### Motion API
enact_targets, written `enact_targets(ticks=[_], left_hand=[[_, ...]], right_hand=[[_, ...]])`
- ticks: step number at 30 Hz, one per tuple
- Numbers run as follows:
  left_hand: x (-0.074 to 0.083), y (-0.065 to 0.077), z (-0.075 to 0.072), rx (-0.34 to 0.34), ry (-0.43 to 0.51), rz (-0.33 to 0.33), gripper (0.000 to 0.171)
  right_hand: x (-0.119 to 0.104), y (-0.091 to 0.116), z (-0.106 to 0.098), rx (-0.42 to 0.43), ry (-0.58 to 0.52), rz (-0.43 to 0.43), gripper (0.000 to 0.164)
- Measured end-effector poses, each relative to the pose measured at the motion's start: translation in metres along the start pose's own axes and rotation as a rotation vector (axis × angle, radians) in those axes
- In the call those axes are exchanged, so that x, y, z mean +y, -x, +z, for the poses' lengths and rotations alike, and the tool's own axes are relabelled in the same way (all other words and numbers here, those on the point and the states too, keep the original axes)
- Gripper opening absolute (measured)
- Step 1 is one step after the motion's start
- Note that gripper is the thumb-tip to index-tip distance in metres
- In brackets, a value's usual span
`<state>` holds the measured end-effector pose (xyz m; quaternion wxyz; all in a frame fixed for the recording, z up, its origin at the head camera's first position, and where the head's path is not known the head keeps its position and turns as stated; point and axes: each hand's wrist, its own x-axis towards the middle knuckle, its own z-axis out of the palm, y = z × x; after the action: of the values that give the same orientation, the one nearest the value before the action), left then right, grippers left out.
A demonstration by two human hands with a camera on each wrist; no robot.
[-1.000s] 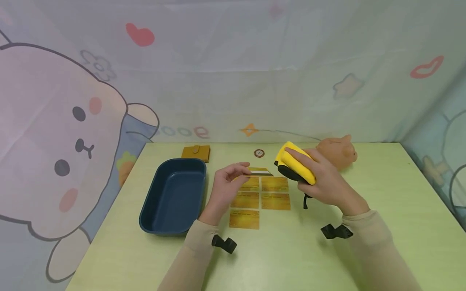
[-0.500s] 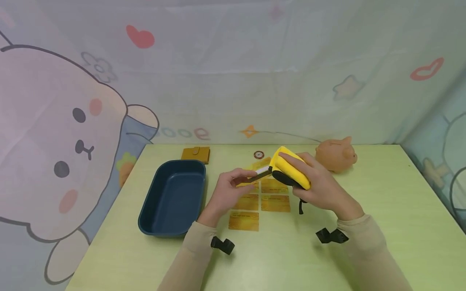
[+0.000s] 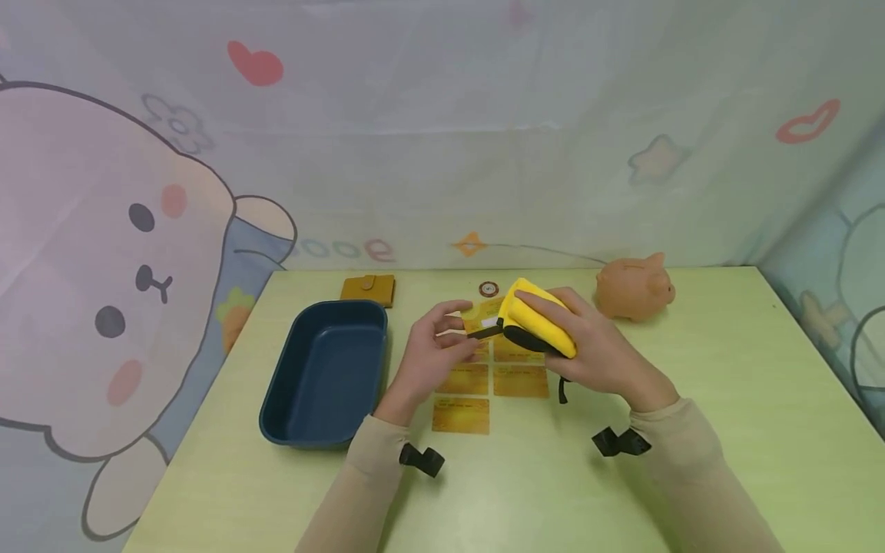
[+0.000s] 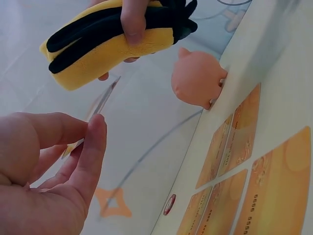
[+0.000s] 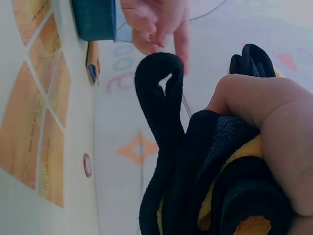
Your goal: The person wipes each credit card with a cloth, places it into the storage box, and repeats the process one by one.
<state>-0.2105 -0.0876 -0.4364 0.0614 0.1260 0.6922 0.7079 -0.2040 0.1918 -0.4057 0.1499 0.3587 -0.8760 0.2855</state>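
In the head view my left hand (image 3: 427,355) pinches a gold bank card (image 4: 102,102) by its near end, between thumb and fingers. The card is raised above the table and tilted, its dark stripe and white strip turned partly toward me. My right hand (image 3: 603,349) grips a folded yellow-and-black towel (image 3: 538,321), whose black loop (image 5: 164,83) dangles in the right wrist view. The towel's left end overlaps the card's far end in the head view; whether they touch, I cannot tell. Several similar cards (image 3: 461,416) lie in rows on the table beneath both hands.
Left of my left hand stands a deep blue tray (image 3: 268,418). Behind it lies a mustard wallet (image 3: 368,289). A round red-and-white chip (image 3: 488,289) sits near the back edge, and an orange piggy bank (image 3: 634,289) at the back right. A printed curtain (image 3: 429,169) hangs behind the table (image 3: 525,491).
My right hand has brought the towel leftward to the held card. The card has tilted up from its flatter pose, and some left-hand fingers have spread. The loose cards stay put.
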Motion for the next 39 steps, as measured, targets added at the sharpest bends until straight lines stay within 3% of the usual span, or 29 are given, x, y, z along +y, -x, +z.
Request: enact_targets(ticks=[16, 23, 33, 39], left_hand=[[0.002, 0.002, 0.003, -0.056, -0.123, -0.004, 0.059], [0.004, 0.004, 0.008, -0.129, -0.067, -0.013, 0.063], [0.006, 0.006, 0.004, -0.218, 0.073, 0.018, 0.054], [0.008, 0.006, 0.005, -0.221, 0.080, 0.016, 0.056]], right_hand=[[-0.007, -0.006, 0.006, 0.019, 0.095, -0.115, 0.092], [-0.010, -0.008, 0.013, 0.008, 0.108, -0.172, 0.094], [-0.011, -0.007, 0.023, -0.017, 0.128, -0.203, 0.090], [-0.010, -0.005, 0.027, -0.034, 0.095, -0.185, 0.089]])
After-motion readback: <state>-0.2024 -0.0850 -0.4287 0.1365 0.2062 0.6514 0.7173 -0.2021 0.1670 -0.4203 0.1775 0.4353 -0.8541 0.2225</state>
